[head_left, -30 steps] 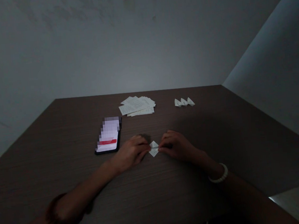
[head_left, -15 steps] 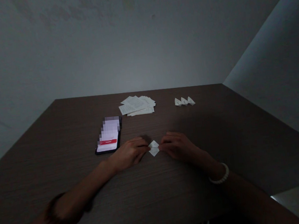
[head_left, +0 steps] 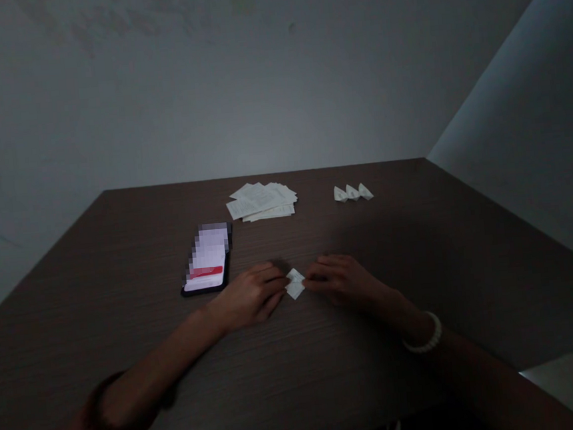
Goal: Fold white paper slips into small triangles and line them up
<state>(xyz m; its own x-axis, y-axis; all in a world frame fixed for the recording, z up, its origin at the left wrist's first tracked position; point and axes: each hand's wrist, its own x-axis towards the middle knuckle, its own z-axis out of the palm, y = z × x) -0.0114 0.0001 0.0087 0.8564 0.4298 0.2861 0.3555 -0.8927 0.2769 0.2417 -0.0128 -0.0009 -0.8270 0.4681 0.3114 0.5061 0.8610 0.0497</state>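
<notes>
A small folded piece of paper, diamond-shaped with faint print and a crease across its middle, is between my hands near the front of the table. My left hand pinches its left corner, fingers closed together. At the opposite corner, the thumb and fingertips of my right hand close on the paper. Each hand rests low over the tabletop, and the fingertips cover the paper's side corners.
A phone with a lit screen lies just left of my left hand. Farther back is a loose pile of printed paper slips. Three folded paper pieces stand in a row at the back right of the brown table, before a wall.
Both hands stay at the paper's side corners with only a slight shift of the fingers. The whole view has moved very little.
</notes>
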